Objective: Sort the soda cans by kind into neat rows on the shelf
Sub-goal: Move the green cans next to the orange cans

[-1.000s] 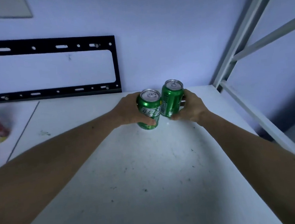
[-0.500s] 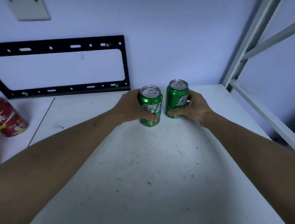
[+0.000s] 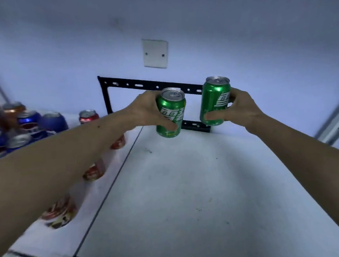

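Head view, looking down over my two bare forearms: each hand grips one green soda can above the white shelf (image 3: pixel 190 188); my left hand (image 3: pixel 144 112) curls round the left green can (image 3: pixel 171 112), thumb across its lower front, and my right hand (image 3: pixel 242 109) wraps the right green can (image 3: pixel 215 101) the same way; both labels carry large white Chinese characters on green, with no other wording I can read; both cans stand near upright, long axis vertical, silver pull-tab tops up, the left one leaning slightly; they are apart, a clear gap between them, held over the far end of the shelf near the wall. Behind them a black metal bracket (image 3: pixel 108 96) is fixed to the pale wall, with a blank white cover plate (image 3: pixel 154 52) above it; on the neighbouring shelf panel to the left, red cans (image 3: pixel 88 117) run in a line largely hidden under my left forearm; further left a blurred cluster of blue cans (image 3: pixel 28 120) and orange cans (image 3: pixel 13 107) stands crowded together; a grey shelf post (image 3: pixel 335 113) rises at the right edge.
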### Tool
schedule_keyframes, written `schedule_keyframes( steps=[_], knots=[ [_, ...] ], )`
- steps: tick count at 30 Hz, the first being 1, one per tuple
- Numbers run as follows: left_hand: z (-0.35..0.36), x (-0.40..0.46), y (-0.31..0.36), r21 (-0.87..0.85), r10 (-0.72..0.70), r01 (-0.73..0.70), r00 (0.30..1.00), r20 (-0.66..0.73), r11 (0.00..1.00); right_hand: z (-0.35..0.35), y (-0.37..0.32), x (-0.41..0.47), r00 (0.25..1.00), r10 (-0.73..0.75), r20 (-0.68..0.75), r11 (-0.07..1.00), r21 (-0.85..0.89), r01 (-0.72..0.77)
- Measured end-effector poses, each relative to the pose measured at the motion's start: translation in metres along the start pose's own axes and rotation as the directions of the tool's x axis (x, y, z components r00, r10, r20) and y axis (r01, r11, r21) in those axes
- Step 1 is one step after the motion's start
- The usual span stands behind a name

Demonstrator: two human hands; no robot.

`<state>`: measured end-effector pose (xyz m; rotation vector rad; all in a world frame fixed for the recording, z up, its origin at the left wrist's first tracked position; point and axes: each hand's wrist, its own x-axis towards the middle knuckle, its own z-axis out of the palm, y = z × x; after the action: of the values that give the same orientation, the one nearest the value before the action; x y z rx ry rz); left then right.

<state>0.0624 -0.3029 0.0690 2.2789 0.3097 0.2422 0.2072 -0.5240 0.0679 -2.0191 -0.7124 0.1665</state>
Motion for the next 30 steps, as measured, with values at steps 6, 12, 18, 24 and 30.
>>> schedule_keyframes(
  steps=[6,12,18,24,30],
  knots=[
    [-0.131,-0.083,-0.041,0.002,-0.042,0.043,0.991,-0.131,0.999,0.091,-0.132,0.001,0.986,-0.134,0.098,0.986,0.114,0.122],
    [-0.269,-0.172,-0.101,0.014,-0.038,0.044,0.961,-0.275,0.999,0.21,-0.248,-0.009,0.975,-0.166,0.149,0.96,0.249,0.126],
    [-0.381,-0.233,-0.175,0.025,-0.063,0.078,0.926,-0.373,0.997,0.325,-0.323,-0.012,0.974,-0.163,0.157,0.945,0.307,0.108],
    [-0.454,-0.241,-0.257,0.017,-0.083,0.099,0.905,-0.418,0.995,0.423,-0.371,0.01,0.965,-0.214,0.151,0.94,0.299,0.162],
    [-0.502,-0.206,-0.339,-0.02,-0.087,0.087,0.888,-0.451,0.996,0.506,-0.407,0.071,0.954,-0.235,0.188,0.935,0.31,0.169]
  ],
)
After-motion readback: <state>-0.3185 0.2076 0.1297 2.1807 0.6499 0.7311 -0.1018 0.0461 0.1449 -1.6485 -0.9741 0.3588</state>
